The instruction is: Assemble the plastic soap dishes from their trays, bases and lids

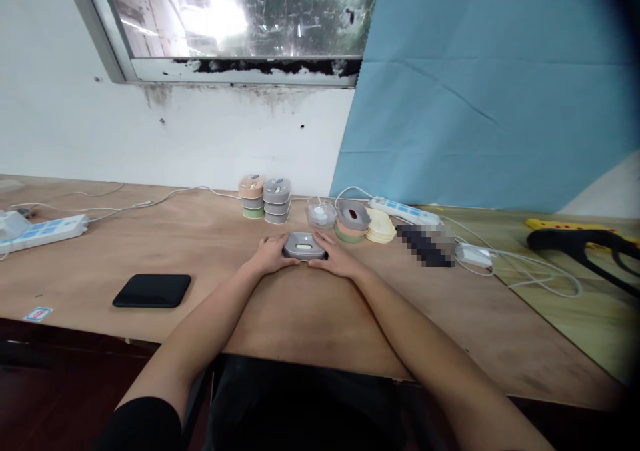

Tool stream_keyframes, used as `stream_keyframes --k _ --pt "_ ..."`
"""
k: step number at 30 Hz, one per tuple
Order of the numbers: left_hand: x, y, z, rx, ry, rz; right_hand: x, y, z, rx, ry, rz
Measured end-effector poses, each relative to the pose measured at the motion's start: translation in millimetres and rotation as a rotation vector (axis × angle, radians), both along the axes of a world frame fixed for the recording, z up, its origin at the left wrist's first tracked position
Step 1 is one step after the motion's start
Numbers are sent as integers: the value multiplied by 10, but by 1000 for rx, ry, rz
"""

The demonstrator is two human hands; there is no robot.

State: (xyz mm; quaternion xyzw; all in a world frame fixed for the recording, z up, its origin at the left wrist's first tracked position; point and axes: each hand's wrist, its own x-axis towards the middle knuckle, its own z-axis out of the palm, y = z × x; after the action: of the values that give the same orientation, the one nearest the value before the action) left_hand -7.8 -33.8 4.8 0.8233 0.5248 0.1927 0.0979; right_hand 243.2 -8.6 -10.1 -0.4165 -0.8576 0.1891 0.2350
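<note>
From where I stand, the grey box (303, 245) sits on the wooden table (313, 317), between the fingers of the two hands; the left hand (271, 253) curls its fingers around one end, with the thumb along the near edge; the right hand (336, 256) does the same at the other end, its fingers lying over the far corner; so the box is pinched between both hands, and whether they press hard I cannot tell.

Beyond the left fingers stand two piles, the mixed-colour stack (252, 197) and the grey stack (277, 201), each three high; these look put together, so I would judge this part is done; beyond the right fingers are the clear pieces (321, 214), the coloured shells (353, 220) and the cream pieces (381, 227), which lie loose, so probably some work is left; the box in hand seems in between.

The grey box shows a pale oval in its top; what the stacked boxes contain, I cannot see.
</note>
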Motion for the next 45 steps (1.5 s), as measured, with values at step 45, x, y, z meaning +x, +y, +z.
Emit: stream_keyframes --k 45 --pt "26 -74 84 217 -370 -92 -163 -282 203 57 724 -383"
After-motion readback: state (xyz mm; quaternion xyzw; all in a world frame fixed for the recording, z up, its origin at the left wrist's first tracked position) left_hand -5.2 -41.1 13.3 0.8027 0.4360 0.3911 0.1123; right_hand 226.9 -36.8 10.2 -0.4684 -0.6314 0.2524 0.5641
